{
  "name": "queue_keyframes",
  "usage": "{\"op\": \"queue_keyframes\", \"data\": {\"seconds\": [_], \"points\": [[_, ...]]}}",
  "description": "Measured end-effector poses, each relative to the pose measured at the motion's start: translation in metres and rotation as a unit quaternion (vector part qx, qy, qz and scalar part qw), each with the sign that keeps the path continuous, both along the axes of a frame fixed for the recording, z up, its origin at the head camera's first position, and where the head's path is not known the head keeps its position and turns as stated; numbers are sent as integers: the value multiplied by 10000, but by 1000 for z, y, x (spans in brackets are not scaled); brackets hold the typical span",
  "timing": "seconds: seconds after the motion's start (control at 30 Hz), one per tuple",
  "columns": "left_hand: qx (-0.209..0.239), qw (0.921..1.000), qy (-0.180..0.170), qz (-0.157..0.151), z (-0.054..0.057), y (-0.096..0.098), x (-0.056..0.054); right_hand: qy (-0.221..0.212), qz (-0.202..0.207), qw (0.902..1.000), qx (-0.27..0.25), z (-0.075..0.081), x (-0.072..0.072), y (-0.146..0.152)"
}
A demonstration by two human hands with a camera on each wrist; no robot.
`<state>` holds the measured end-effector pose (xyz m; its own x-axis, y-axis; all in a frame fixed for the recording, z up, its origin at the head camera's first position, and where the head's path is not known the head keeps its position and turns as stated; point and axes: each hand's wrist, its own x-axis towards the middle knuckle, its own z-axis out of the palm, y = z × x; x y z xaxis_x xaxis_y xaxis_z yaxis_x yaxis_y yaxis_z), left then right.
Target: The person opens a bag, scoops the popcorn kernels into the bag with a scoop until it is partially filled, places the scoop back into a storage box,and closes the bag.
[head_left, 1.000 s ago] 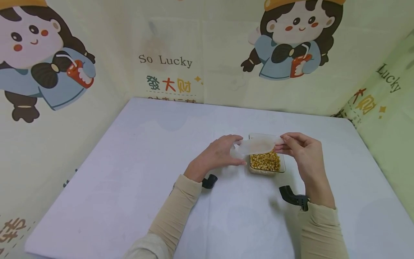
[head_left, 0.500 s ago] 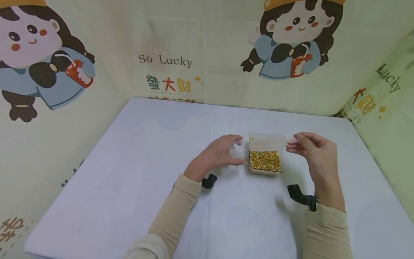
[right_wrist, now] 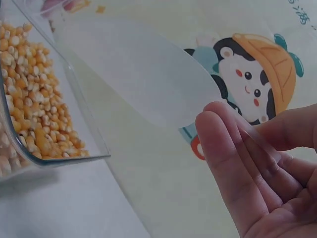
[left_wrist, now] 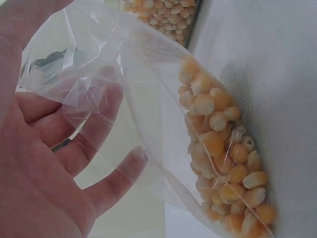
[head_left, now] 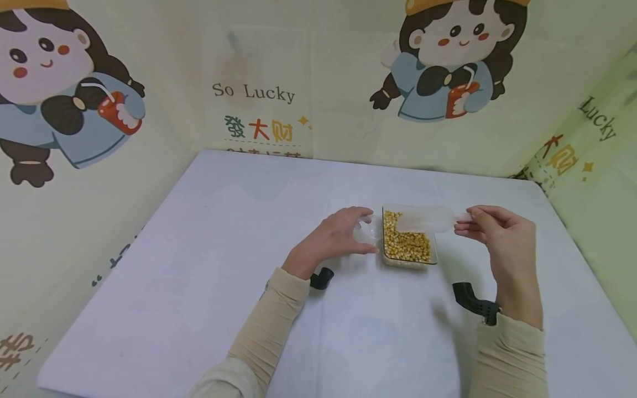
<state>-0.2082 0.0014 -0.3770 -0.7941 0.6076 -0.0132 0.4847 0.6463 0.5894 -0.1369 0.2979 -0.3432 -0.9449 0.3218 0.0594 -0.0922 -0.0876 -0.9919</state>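
A clear plastic bag [head_left: 368, 229] with corn kernels [left_wrist: 230, 163] at its bottom hangs from my left hand [head_left: 335, 235]. The fingers and thumb are spread in a C shape at its mouth, fingers showing through the film. To its right stands a clear rectangular container [head_left: 405, 266] of dried corn. My right hand [head_left: 505, 243] pinches the narrow handle of a translucent white scoop [head_left: 428, 219]. In the head view the scoop's blade overlaps the container's back right part, its tip pointing left. No kernels show on the blade in the right wrist view [right_wrist: 138, 69].
A white cloth covers the table [head_left: 199, 276]. Printed curtains [head_left: 338, 99] rise behind it and at both sides. Black curved camera mounts stick out from the left wrist [head_left: 322, 278] and the right wrist [head_left: 475, 303].
My right hand has drawn the scoop rightward, from beside the bag's mouth to over the container's right part. More corn shows at the container's back left. The left hand and bag hold still.
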Motion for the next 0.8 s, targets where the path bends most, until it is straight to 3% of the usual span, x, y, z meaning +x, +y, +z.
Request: {"op": "queue_keyframes", "data": {"seconds": [0.43,0.8], "points": [[-43,10000,-48,17,-1,1,-1,-224,-5,9997,106,6,6,10],[-80,9999,-26,57,-2,2,-2,-470,58,9952,856,11,12,15]]}}
